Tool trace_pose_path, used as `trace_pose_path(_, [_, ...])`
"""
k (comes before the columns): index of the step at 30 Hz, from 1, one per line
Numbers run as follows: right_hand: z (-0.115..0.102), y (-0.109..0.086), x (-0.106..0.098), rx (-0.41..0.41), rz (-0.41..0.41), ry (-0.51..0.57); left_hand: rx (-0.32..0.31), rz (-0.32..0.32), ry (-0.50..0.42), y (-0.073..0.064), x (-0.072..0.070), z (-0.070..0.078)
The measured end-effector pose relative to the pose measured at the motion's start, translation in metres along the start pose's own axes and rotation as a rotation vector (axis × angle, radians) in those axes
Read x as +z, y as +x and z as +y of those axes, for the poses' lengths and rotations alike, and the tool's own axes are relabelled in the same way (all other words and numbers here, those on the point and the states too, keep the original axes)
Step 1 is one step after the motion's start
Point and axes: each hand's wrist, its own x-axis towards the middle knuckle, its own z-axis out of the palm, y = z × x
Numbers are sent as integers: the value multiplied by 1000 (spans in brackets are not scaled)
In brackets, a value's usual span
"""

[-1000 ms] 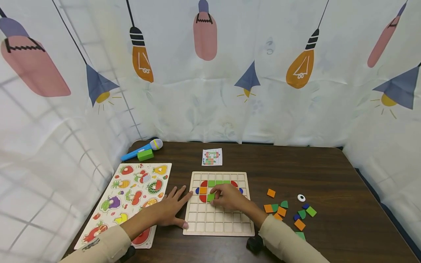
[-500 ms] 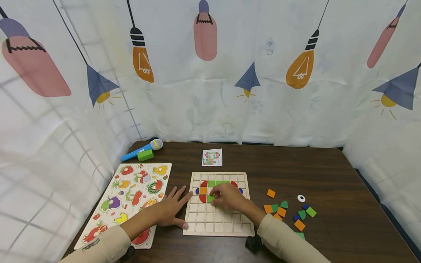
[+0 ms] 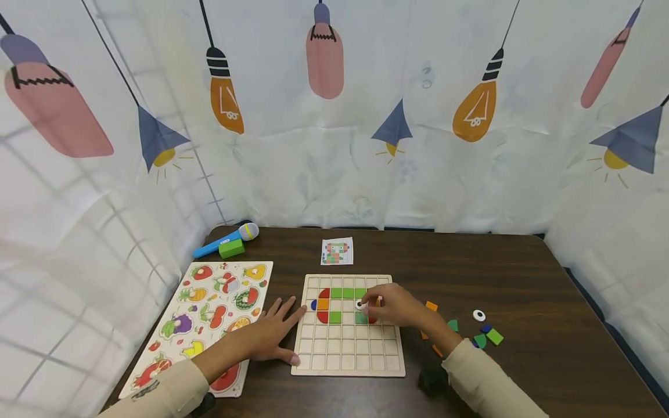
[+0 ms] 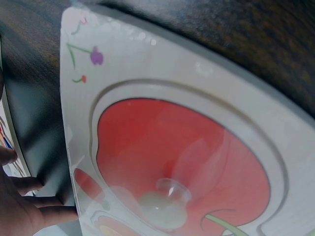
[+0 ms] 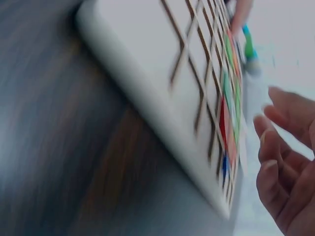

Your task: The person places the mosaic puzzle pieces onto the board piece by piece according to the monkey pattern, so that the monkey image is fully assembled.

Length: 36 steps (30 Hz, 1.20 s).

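A wooden grid board [image 3: 347, 363] lies on the table with red, green, orange and blue pieces set in its upper rows. My left hand [image 3: 269, 334] has its fingers spread, with index fingertip and thumb at the board's left edge. Above the board's right part is my right hand [image 3: 394, 305], fingers loosely bent. In the right wrist view its thumb and fingers stand apart with nothing visible between them. A white ring piece with a dark centre [image 3: 359, 304] shows on the board beside these fingertips. Left of it is a green square [image 3: 335, 317]; a darker green piece [image 3: 361, 317] sits below the ring.
Loose orange, green and blue pieces lie right of the board, partly hidden by my right forearm, near another white ring [image 3: 478, 315]. A fruit puzzle board [image 3: 209, 290] is at left. Behind are a pattern card [image 3: 337, 251], a toy microphone [image 3: 227, 241] and a green block [image 3: 232, 248].
My right hand has moved right from the green square at the pattern's lower left, uncovering the square, the white ring and the darker green piece. My left hand has stayed put.
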Motion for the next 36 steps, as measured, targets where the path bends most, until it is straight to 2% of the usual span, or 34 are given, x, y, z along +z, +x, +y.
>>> trace_pose_path(7, [48,-44,-37,45,-16,44,-11,-3,0,2,4,-2])
trace_pose_path(14, [94,-99,-71,138,36,75,-18,-3,-4,3,4,-3])
trace_pose_path(17, [109,-122,-82,187,74,42,-19,-2,-2,2,4,-3])
trace_pose_path(22, [125,-152,-94,251,121,-80,-13,0,-2,2,3,-4])
trace_pose_path(25, [130,-161,-97,285,114,-97,-10,2,-3,2,3,-4])
trace_pose_path(30, [135,-166,-96,321,87,-52,-6,6,-4,2,3,-4])
trace_pose_path(36, [136,-166,-91,304,135,-81,-2,2,1,2,3,-3])
